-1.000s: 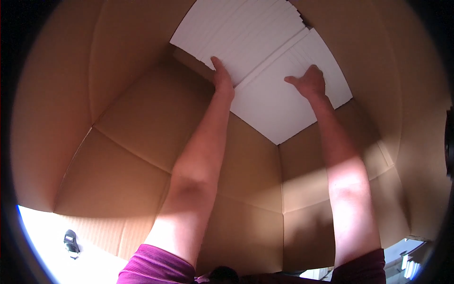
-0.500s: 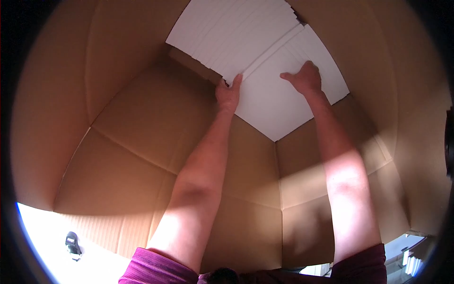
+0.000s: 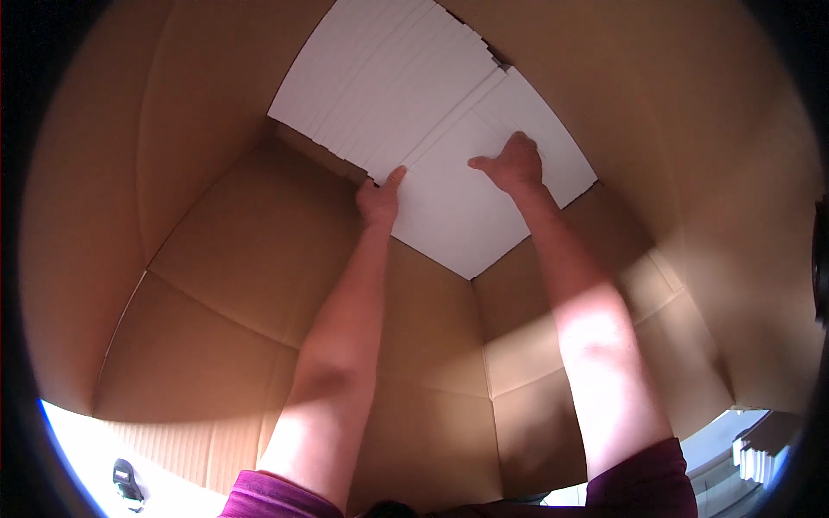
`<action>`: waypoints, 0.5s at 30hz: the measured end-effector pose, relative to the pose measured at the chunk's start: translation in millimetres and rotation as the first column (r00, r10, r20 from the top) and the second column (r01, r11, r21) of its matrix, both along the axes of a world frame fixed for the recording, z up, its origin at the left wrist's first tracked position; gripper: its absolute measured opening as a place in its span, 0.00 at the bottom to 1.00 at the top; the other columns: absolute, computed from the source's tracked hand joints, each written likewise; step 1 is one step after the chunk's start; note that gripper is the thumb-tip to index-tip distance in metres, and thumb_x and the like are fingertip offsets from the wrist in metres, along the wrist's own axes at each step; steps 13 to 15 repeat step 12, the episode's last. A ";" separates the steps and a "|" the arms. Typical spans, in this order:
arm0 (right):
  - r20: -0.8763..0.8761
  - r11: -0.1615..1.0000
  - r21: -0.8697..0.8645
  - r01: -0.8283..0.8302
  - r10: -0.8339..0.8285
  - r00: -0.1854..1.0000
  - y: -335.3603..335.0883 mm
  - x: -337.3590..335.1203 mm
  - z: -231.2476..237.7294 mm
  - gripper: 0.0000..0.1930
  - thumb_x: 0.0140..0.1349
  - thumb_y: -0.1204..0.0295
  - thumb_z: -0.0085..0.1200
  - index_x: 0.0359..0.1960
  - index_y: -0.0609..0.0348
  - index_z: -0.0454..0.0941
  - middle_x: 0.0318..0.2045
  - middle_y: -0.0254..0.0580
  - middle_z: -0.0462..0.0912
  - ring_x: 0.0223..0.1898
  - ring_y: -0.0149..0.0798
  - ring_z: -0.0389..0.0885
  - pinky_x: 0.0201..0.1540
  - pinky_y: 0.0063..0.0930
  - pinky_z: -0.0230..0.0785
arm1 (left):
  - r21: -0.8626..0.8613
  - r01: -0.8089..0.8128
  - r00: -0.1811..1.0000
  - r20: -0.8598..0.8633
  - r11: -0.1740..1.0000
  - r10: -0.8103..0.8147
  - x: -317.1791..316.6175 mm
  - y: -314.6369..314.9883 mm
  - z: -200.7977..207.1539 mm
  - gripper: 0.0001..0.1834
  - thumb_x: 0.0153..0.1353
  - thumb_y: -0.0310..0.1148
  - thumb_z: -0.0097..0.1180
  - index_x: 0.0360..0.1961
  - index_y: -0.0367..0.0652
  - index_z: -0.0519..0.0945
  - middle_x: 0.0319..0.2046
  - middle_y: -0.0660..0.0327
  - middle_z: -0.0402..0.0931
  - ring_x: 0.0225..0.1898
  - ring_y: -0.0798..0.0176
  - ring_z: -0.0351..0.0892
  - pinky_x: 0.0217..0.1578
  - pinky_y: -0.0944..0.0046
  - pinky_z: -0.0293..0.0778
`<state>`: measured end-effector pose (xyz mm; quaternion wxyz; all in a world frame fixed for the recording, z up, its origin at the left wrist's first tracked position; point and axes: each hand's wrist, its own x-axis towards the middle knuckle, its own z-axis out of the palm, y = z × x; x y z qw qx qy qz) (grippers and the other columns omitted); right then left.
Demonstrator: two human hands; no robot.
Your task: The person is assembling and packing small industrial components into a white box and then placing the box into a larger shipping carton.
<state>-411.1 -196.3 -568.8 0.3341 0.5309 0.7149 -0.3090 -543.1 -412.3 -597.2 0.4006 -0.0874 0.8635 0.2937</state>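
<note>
Deep in a large brown cardboard box (image 3: 216, 242) lies a stack of flat white sheets (image 3: 363, 78), fanned so that their edges step along the far side. A broad white sheet (image 3: 458, 224) covers the near part, one corner pointing toward me. My left hand (image 3: 380, 200) touches the stack's left edge where the steps meet the broad sheet, thumb and a finger spread apart. My right hand (image 3: 515, 166) rests on the broad sheet, thumb stretched out to the left; its other fingertips are partly hidden. Neither hand visibly lifts anything.
Tall creased box walls (image 3: 682, 129) surround both arms. Outside at the lower left, a dark handheld device (image 3: 127, 485) lies on a bright surface. Beyond the box at the lower right stand several white upright pieces (image 3: 756, 462).
The stack and both hands appear farther left and slightly lower, along with the whole box, as the view shifts. The hands keep nearly the same places on the sheets.
</note>
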 end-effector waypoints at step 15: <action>0.046 0.998 -0.057 0.033 -0.031 0.998 3.2 -7.3 5.7 0.50 0.44 0.45 0.75 0.57 0.77 0.69 0.56 0.64 0.76 0.61 0.56 0.74 0.62 0.41 0.72 | -0.197 0.039 0.997 0.068 0.980 -0.026 2.4 -4.9 -22.0 0.43 0.48 0.57 0.76 0.47 0.23 0.79 0.47 0.42 0.82 0.50 0.43 0.80 0.55 0.53 0.74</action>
